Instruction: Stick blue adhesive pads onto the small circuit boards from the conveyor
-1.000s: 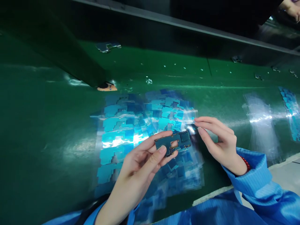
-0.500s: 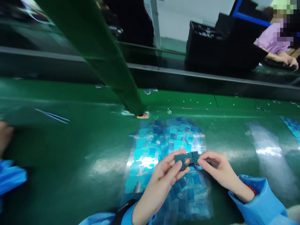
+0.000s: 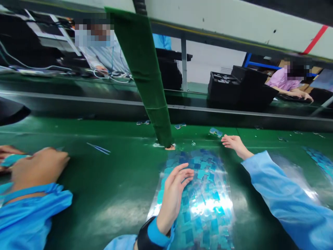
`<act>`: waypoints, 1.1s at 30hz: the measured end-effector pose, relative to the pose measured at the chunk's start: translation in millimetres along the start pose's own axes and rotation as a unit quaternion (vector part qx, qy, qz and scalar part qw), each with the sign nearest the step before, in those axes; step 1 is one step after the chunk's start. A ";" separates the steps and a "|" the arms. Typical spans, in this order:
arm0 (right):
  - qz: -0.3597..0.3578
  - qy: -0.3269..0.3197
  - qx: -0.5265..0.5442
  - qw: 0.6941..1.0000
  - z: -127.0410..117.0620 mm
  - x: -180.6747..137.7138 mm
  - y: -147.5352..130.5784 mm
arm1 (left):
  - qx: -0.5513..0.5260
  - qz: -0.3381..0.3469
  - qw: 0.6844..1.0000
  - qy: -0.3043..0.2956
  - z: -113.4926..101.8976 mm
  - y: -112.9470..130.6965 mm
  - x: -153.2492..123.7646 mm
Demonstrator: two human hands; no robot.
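Note:
My right hand (image 3: 236, 145) reaches out over the far side of the green work surface, fingers stretched and holding nothing. Just left of its fingertips, apart from them, a small circuit board (image 3: 215, 132) lies on the bright green strip (image 3: 196, 132). Over a clear plastic sheet (image 3: 230, 222) covered with several blue film pieces (image 3: 188, 217), my left hand (image 3: 175, 189) hovers with loosely curved fingers apart and nothing in them. Another circuit board (image 3: 180, 126) rests farther left on the strip.
Tweezers (image 3: 99, 148) lie at left, near a co-worker's blurred hands (image 3: 39, 166). A green-wrapped post (image 3: 152, 86) rises from the surface. Black boxes (image 3: 241, 85) and people stand across the line. More film pieces (image 3: 318, 161) lie at far right.
Both hands have let go of the circuit board they held together; one now lies on the strip. My right hand moved away forward, and the view tilted up. Co-worker's hands came further into view.

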State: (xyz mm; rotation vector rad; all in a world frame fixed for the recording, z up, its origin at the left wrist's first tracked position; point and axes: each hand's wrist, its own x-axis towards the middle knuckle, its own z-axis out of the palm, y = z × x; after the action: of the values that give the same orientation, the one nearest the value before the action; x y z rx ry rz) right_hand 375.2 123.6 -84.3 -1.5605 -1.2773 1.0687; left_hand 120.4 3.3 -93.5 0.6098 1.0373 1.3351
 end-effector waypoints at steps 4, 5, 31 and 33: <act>-0.044 0.021 -0.084 0.995 -7.8 -2.2 8.4 | -0.015 -0.001 1.000 -0.003 1.5 6.2 -0.8; -0.064 0.015 -0.103 0.993 -8.1 -15.9 11.1 | -0.022 0.002 1.000 -0.004 1.5 8.2 -1.5; -0.349 -0.268 -0.146 0.886 21.9 -167.6 8.8 | 0.223 -0.133 0.956 -0.140 7.4 -6.1 -11.8; -0.314 -0.262 -0.089 0.908 21.9 -164.6 8.7 | 0.208 -0.135 0.958 -0.146 9.1 -9.2 -14.3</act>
State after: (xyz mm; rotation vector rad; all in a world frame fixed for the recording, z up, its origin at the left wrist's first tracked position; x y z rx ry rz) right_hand 337.0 -38.2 -81.6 -0.8662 -2.1099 0.9806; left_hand 134.0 -10.4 -93.6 0.9134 1.1155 0.7619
